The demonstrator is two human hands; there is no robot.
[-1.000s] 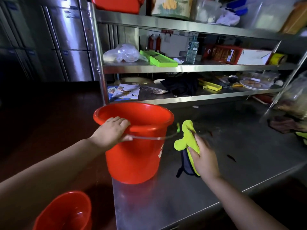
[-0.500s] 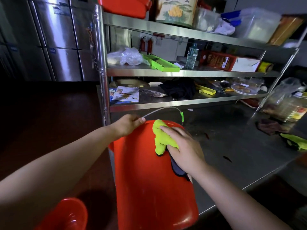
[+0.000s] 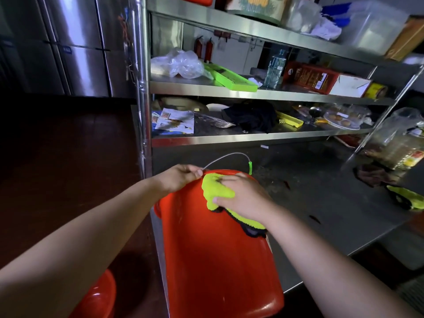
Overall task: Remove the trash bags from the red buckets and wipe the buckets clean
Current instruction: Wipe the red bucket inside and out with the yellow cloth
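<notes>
A red bucket [image 3: 218, 260] lies tipped on its side on the steel counter [image 3: 321, 203], its base toward me and its mouth facing the shelves. My left hand [image 3: 181, 175] grips its rim and the wire handle [image 3: 227, 156] at the far left. My right hand [image 3: 241, 196] presses a yellow-green cloth [image 3: 215, 189] with a dark edge against the bucket's upper wall near the rim. A second red bucket [image 3: 96, 299] stands on the floor at the lower left, partly hidden by my left arm.
A steel shelf rack [image 3: 252, 92] stands behind the counter, loaded with a clear bag, green tray, water bottle, boxes and papers. A bagged jar [image 3: 399, 143] and another yellow-green cloth [image 3: 408, 198] lie at the counter's right. Steel refrigerators [image 3: 75, 47] line the back left.
The bucket went from upright to tipped on its side with its base toward me. My right hand brought the cloth onto its wall and slid it toward the rim.
</notes>
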